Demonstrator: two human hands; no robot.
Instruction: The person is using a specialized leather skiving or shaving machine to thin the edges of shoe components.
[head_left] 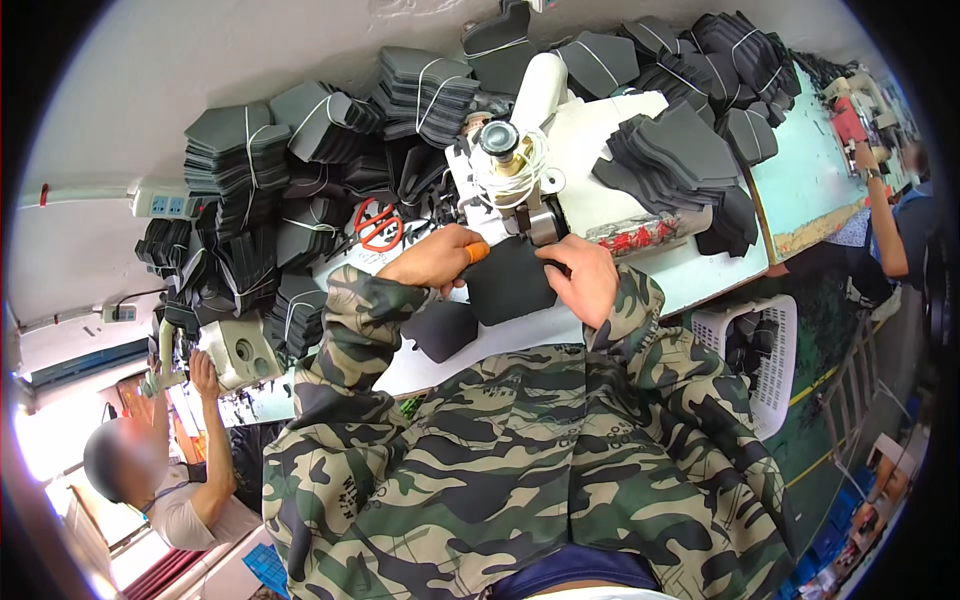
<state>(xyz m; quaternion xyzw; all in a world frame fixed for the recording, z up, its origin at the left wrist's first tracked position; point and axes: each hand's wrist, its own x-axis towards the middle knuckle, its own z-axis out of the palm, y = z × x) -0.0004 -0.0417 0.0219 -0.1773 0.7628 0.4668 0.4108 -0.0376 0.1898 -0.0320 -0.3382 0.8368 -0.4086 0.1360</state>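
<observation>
A: What's closest?

B: The wearer's camouflage jacket [520,440]. Just beyond it, a dark flat piece [440,332] lies on the pale table [410,372].

A: And the hands?

B: Both are at a larger black sheet [512,284], which sits between them, its far edge just at the machine [540,92]. The right hand [587,280] has its grip clamped on the sheet's right edge, between thumb and forefinger.

A: The other one?

B: The left hand [435,260] touches the upper left edge, an orange cover [478,253] on one finger. I can't tell whether that grip pinches the sheet or only rests on it.

A: What's around them?

B: Scissors [380,226] with red handles lie left of the left hand. To the right, below the table's edge, stands a white basket [778,385] with dark pieces inside. The machine carries a black knob [499,138] and a coil of pale cable [512,180]; right of it is a loose dark stack [675,150].

A: Farther off?

B: Banded dark bundles [225,150] line the back, before a pale wall [290,45]. At far left, a co-worker [195,505] reaches to a second machine [242,355]; another person [908,230] works at far right.
</observation>
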